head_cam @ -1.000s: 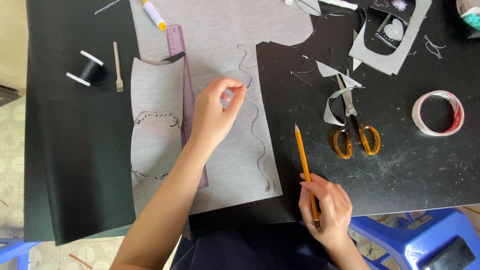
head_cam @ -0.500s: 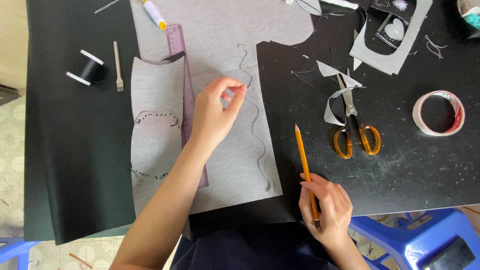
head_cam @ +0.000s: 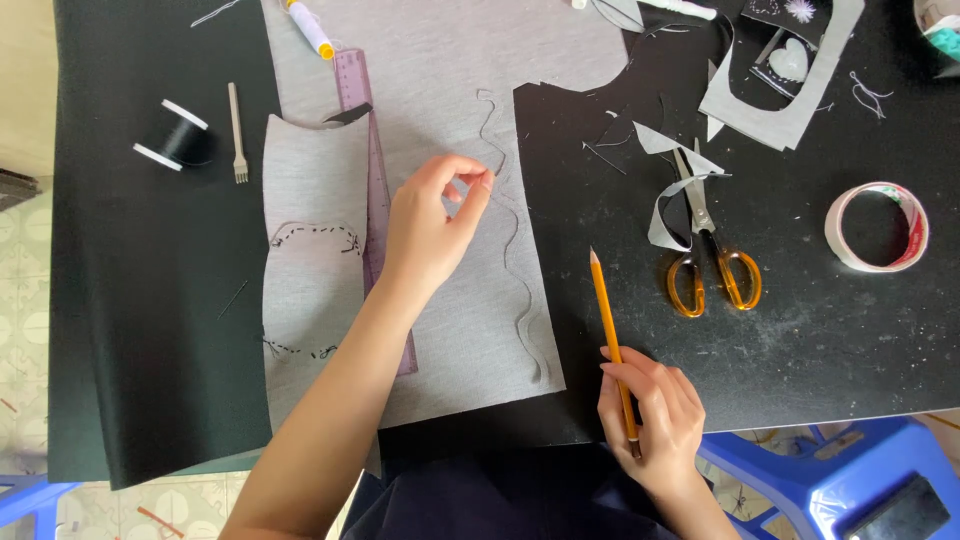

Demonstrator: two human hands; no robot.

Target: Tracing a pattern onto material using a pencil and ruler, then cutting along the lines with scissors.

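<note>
A black counter fills the view, with pale tiled floor showing at the left edge and a blue plastic stool below the near edge. A sheet of grey fabric lies across the middle, and on it sit a smaller grey fabric piece with dashed stitching and a purple ruler partly under that piece. Off to the left are a spool of black thread and a small fork-like tool; to the right lie orange-handled scissors among grey scraps, and a roll of tape well apart from them. The left hand hovers over the grey fabric, thumb and forefinger pinched together (whether they nip a thread is too fine to tell). The right hand, at the counter's near edge, has its grip clenched around a yellow pencil, tip pointing away from the person.
</note>
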